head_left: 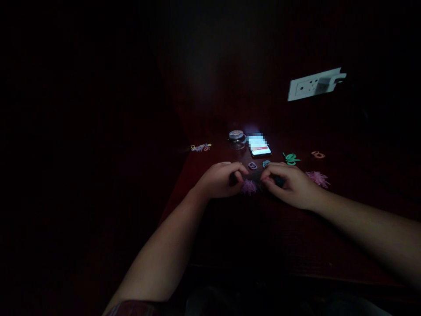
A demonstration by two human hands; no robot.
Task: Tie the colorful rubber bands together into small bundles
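Beside a pile of purple bands is my left hand, its thumb and fingers curled toward each other with a dark gap between. My right hand is on the other side of that pile, fingertips pinched together; anything between them is too small to make out. Just beyond the hands lie a small purple cluster and a small blue cluster. Green bands lie past my right hand, and pink bands are beside its wrist.
A lit phone lies on the dark red table, with a round lidded container at its left. Mixed coloured bands are near the left edge, orange bands at right. A socket strip is on the wall.
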